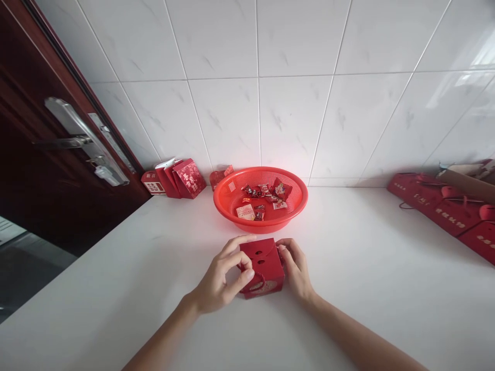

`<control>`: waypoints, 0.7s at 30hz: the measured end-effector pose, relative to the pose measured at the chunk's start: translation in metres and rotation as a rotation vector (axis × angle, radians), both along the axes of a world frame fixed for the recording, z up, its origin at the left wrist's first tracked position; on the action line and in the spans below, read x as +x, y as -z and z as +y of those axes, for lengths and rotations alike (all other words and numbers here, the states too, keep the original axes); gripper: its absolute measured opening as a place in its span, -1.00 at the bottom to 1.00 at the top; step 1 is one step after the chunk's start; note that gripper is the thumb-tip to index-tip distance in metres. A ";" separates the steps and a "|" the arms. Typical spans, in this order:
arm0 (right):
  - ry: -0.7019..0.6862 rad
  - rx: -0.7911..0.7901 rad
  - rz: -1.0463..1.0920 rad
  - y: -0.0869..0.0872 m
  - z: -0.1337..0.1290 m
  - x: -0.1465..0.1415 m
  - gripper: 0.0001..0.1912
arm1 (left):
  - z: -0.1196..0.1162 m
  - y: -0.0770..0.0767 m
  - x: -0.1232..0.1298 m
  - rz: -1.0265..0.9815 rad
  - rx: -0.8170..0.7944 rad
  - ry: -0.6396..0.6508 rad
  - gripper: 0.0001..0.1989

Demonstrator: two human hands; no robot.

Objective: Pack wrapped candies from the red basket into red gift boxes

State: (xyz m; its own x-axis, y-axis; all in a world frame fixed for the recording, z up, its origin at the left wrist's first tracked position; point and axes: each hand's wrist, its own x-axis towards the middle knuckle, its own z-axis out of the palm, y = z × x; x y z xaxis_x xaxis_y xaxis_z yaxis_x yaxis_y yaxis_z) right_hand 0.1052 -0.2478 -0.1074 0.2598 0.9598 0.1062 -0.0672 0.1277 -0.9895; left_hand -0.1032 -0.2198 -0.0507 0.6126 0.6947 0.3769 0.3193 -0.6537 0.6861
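Observation:
A small red gift box [266, 268] stands on the white table with its top flap folded over. Two dark holes show in the flap, and a twisted red cord [260, 281] hangs at the front left. My left hand [226, 275] is at the box's left side, thumb and index finger pinched together at the cord. Against the right side, my right hand [296, 265] has its fingers curled on the box; its fingertips are partly hidden. Just behind the box sits a red plastic basket [224, 198] holding several wrapped sweets [265, 190] and a pale card-like packet [246, 212].
Red folded cartons [187, 178] lean against the tiled wall at the back left. A row of red gift boxes [433, 203] lines the right side, near an open brown carton [469, 178]. A dark wooden door [34, 170] with a metal handle borders the table's left.

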 end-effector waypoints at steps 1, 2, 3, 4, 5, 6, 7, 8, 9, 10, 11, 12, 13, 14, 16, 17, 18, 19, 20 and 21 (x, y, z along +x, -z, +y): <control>0.001 -0.005 -0.002 0.000 0.000 0.000 -0.68 | 0.001 0.000 -0.001 -0.011 -0.017 0.001 -0.74; 0.002 -0.012 -0.002 0.000 0.000 0.000 -0.68 | 0.002 -0.001 -0.003 -0.026 -0.032 0.001 -0.71; 0.003 -0.018 -0.001 0.000 0.000 0.000 -0.69 | 0.003 -0.002 -0.004 -0.040 -0.045 -0.003 -0.67; 0.005 -0.022 -0.002 -0.001 -0.001 0.000 -0.69 | 0.004 -0.003 -0.005 -0.051 -0.060 -0.012 -0.63; 0.009 -0.022 -0.005 -0.001 -0.001 0.000 -0.70 | 0.006 -0.004 -0.006 -0.062 -0.072 -0.027 -0.58; 0.012 -0.020 -0.010 -0.002 -0.001 0.000 -0.71 | 0.007 -0.005 -0.007 -0.072 -0.080 -0.047 -0.54; 0.015 -0.016 -0.017 -0.003 -0.002 0.000 -0.71 | 0.008 -0.007 -0.007 -0.079 -0.082 -0.072 -0.52; 0.017 -0.013 -0.023 -0.004 -0.002 0.000 -0.71 | 0.009 -0.008 -0.007 -0.084 -0.078 -0.097 -0.53; 0.016 -0.011 -0.029 -0.005 -0.003 0.000 -0.71 | 0.009 -0.008 -0.006 -0.086 -0.066 -0.118 -0.56; 0.016 -0.009 -0.034 -0.005 -0.003 0.000 -0.71 | 0.010 -0.009 -0.006 -0.086 -0.050 -0.131 -0.62; 0.015 -0.009 -0.039 -0.006 -0.003 0.000 -0.71 | 0.011 -0.009 -0.005 -0.083 -0.033 -0.134 -0.69; 0.013 -0.010 -0.043 -0.006 -0.003 0.000 -0.70 | 0.011 -0.009 -0.005 -0.074 -0.020 -0.132 -0.76; 0.009 -0.011 -0.047 -0.006 -0.003 0.000 -0.70 | 0.012 -0.008 -0.005 -0.060 -0.014 -0.125 -0.83; 0.005 -0.013 -0.048 -0.006 -0.003 0.000 -0.69 | 0.013 -0.008 -0.005 -0.048 -0.012 -0.111 -0.87; 0.008 -0.023 -0.054 -0.005 -0.003 0.001 -0.68 | 0.014 -0.007 -0.006 -0.040 -0.020 -0.073 -0.89; 0.018 -0.027 -0.066 -0.005 -0.003 0.001 -0.68 | 0.014 -0.007 -0.007 -0.046 -0.028 -0.052 -0.84; 0.033 -0.028 -0.083 -0.005 -0.002 0.001 -0.68 | 0.014 -0.008 -0.008 -0.058 -0.039 -0.033 -0.78; 0.047 -0.028 -0.101 -0.005 -0.002 0.002 -0.67 | 0.015 -0.008 -0.010 -0.071 -0.051 -0.020 -0.72; 0.055 -0.029 -0.115 -0.005 -0.002 0.002 -0.67 | 0.015 -0.008 -0.011 -0.080 -0.064 -0.012 -0.68; 0.055 -0.031 -0.124 -0.005 -0.002 0.002 -0.67 | 0.016 -0.009 -0.012 -0.085 -0.078 -0.006 -0.65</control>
